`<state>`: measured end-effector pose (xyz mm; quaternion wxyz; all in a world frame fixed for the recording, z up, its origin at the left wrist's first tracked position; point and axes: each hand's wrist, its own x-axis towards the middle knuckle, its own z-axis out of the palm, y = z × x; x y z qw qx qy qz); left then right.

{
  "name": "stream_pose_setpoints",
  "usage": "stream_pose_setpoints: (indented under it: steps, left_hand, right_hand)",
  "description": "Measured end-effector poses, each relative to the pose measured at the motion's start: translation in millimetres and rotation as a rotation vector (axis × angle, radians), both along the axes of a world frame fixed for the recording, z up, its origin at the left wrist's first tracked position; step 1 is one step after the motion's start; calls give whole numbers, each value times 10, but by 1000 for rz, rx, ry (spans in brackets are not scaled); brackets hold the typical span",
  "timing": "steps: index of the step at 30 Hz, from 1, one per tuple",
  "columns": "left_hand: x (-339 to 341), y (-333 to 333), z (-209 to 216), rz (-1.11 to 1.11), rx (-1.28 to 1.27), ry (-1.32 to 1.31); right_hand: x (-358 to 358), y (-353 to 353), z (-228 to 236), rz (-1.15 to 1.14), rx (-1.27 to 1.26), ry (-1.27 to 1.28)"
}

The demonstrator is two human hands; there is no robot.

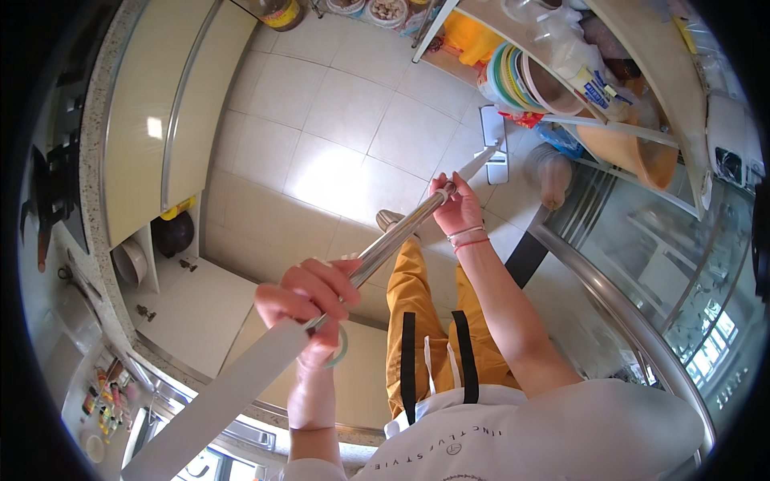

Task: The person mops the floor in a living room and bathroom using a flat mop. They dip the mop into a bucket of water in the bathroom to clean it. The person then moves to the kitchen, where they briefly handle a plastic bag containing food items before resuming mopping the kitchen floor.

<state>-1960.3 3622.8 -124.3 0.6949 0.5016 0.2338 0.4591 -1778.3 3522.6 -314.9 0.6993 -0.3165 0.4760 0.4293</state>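
A flat mop (pixel 397 234) with a silver pole runs slantwise across the view, and both my hands are wrapped round it. My left hand (pixel 309 301) grips the pole near its wide white upper handle, which reaches to the lower left. Farther down the pole, my right hand (pixel 457 210) closes round it near a joint. The flat rectangular mop head (pixel 495 144) lies on the tiled floor at the far right, beside the shelf. A bangle circles my left wrist; bracelets, one of them red, sit on my right wrist.
Cream cabinets (pixel 148 112) and a speckled counter stand on the left, with a cupboard door (pixel 196 313) open below. At right are a shelf with stacked colourful basins (pixel 513 80), a glass door with a metal handle (pixel 609 301), and a jar (pixel 553 180). Tubs (pixel 387 11) line the far wall.
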Motion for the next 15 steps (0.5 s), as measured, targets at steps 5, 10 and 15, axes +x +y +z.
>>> stream_pose_setpoints:
  steps: [5, 10, 15]
  left_hand:
    - [154, 235, 300, -258, 20, -89]
    - [116, 387, 462, -84, 51, 57]
    - [-520, 268, 721, 120, 43, 117]
  right_hand:
    - [200, 178, -302, -17, 130, 162]
    - [7, 619, -397, 76, -33, 28]
    - [-770, 1036, -126, 243, -137, -48]
